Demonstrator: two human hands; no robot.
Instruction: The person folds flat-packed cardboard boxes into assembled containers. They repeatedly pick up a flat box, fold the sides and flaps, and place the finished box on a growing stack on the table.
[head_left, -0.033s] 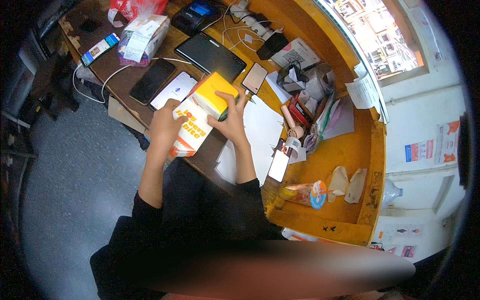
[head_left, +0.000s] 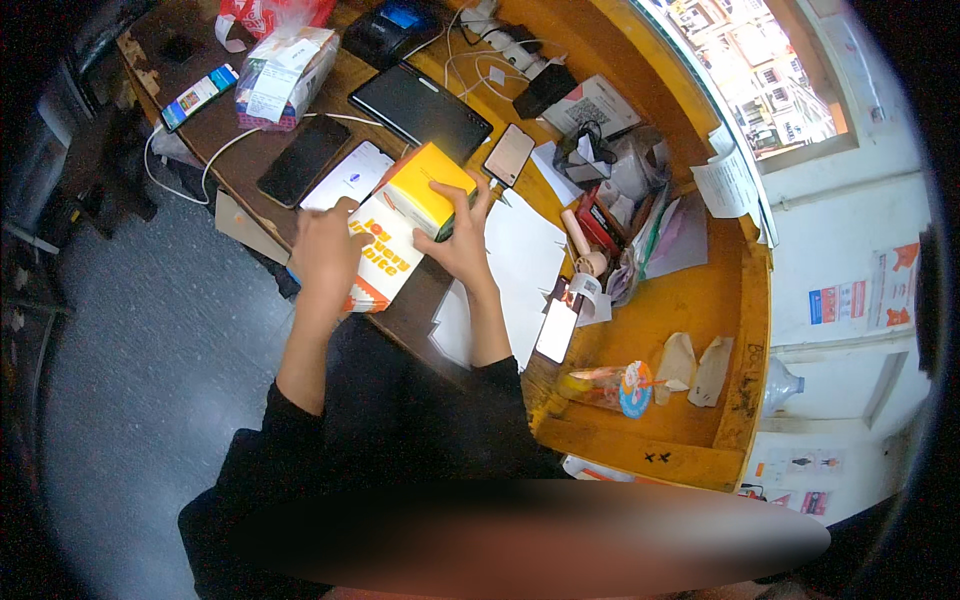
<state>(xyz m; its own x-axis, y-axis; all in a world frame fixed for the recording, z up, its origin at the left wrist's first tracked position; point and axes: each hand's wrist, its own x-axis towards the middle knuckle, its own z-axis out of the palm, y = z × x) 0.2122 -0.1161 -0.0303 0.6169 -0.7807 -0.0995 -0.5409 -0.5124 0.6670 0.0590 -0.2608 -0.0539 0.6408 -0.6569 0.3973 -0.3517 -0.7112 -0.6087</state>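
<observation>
A food carton, with a printed white part (head_left: pixel 385 250) and a yellow part (head_left: pixel 425 185), is held over the desk's near edge. My left hand (head_left: pixel 328 245) closes round the left side of the white part, thumb on its face. The fingers of my right hand (head_left: pixel 462 225) curl over the yellow part, and the thumb presses where yellow meets white. Whether the two parts are one carton or two cannot be told. Just beyond lie a phone with a lit white screen (head_left: pixel 352 172) and a dark phone (head_left: pixel 303 160).
A black tablet (head_left: pixel 420 108) lies beyond the carton. White papers (head_left: pixel 525 260) and a small phone (head_left: pixel 510 155) are to the right. A bagged package (head_left: pixel 288 80) stands far left. A clear cup (head_left: pixel 605 382) lies at the right, with cables (head_left: pixel 470 60) at the back.
My left hand has shifted very slightly to the left on the white part. My right hand looks the same.
</observation>
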